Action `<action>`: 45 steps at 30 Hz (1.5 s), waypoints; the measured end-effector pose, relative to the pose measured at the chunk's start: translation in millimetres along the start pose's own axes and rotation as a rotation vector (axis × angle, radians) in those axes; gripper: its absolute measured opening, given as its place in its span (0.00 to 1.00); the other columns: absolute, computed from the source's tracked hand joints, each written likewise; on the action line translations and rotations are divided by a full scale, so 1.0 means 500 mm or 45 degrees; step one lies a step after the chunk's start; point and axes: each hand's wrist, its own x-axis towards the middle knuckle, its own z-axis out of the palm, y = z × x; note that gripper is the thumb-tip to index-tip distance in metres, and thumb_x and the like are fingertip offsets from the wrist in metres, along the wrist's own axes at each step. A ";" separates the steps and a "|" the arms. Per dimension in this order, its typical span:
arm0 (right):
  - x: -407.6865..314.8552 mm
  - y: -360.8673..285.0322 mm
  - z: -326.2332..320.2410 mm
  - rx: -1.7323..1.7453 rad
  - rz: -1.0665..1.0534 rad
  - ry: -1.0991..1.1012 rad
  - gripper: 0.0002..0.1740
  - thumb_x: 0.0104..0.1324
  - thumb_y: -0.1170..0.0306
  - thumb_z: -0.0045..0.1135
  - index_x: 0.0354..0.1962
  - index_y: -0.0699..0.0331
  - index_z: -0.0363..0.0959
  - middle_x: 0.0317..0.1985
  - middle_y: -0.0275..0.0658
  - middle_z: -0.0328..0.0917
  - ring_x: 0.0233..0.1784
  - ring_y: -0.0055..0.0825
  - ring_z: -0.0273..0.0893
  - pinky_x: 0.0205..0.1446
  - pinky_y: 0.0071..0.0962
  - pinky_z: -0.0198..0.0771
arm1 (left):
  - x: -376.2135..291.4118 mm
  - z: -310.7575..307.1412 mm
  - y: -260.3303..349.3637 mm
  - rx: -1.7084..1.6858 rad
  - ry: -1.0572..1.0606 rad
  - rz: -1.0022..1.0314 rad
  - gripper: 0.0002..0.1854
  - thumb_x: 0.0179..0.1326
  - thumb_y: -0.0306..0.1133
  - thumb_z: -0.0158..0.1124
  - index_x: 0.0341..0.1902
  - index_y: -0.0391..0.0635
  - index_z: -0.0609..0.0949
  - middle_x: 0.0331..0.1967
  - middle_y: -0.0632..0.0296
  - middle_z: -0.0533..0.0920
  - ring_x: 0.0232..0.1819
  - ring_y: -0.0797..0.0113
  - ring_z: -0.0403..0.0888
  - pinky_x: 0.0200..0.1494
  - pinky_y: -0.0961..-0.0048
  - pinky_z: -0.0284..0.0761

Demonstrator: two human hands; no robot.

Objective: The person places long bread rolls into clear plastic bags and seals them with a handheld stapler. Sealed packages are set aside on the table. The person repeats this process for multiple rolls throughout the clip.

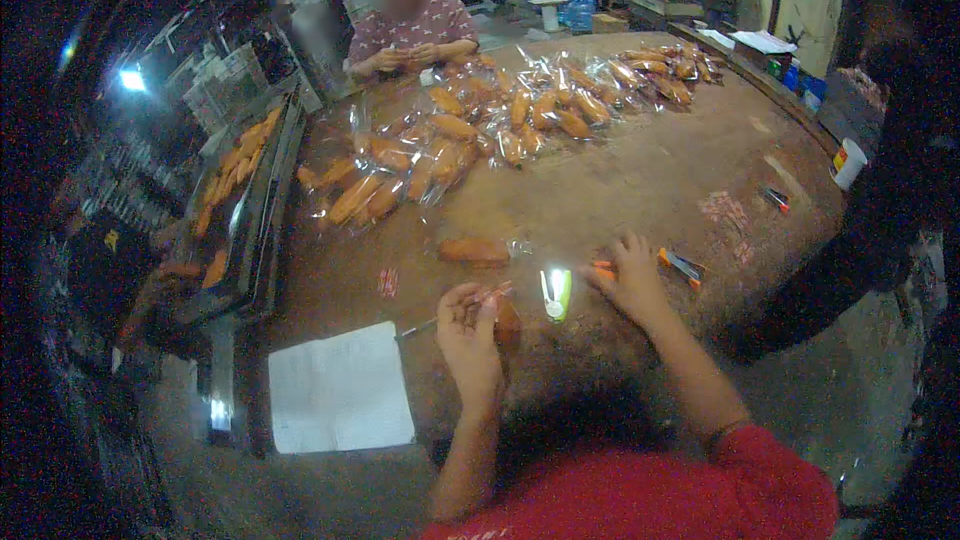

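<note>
My left hand (466, 326) pinches the gathered end of a clear plastic bag, with a brown bread roll (508, 328) hanging beside the fingers. My right hand (636, 277) is low over the table, its fingers around or just above a small orange object (604, 270); the grip is blurred. Between the hands a green and white lamp (556, 296) glows. Just beyond my left hand lies another bagged bread roll (474, 250). An orange and grey hand tool (681, 268), perhaps a stapler, rests right of my right hand.
Bagged bread rolls (450, 154) pile across the table's far side. A person (412, 34) sits behind them. An open notebook (341, 390) lies at left, near small red-printed slips (388, 282). More slips (726, 211), a cutter (777, 199) and a white cup (849, 163) are at right.
</note>
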 end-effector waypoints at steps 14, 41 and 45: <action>0.010 -0.095 -0.068 0.912 -0.310 -0.930 0.21 0.71 0.56 0.55 0.49 0.64 0.78 0.60 0.49 0.70 0.57 0.35 0.73 0.65 0.33 0.66 | -0.019 0.031 0.011 -0.281 0.008 -0.124 0.16 0.69 0.30 0.58 0.57 0.45 0.69 0.53 0.57 0.76 0.55 0.63 0.74 0.58 0.65 0.71; 0.206 -0.165 0.123 0.314 -0.442 -0.726 0.22 0.62 0.60 0.64 0.49 0.64 0.76 0.44 0.51 0.81 0.48 0.49 0.79 0.53 0.43 0.72 | 0.035 -0.057 0.014 0.845 -0.013 0.419 0.22 0.63 0.37 0.67 0.57 0.40 0.74 0.49 0.53 0.79 0.50 0.56 0.79 0.54 0.62 0.74; 0.224 -0.176 0.030 0.611 -0.741 -0.823 0.20 0.62 0.60 0.64 0.47 0.64 0.78 0.40 0.50 0.82 0.44 0.48 0.81 0.50 0.43 0.74 | 0.131 -0.050 0.015 1.558 -0.193 1.060 0.31 0.55 0.44 0.74 0.59 0.41 0.75 0.54 0.48 0.80 0.58 0.55 0.78 0.60 0.64 0.71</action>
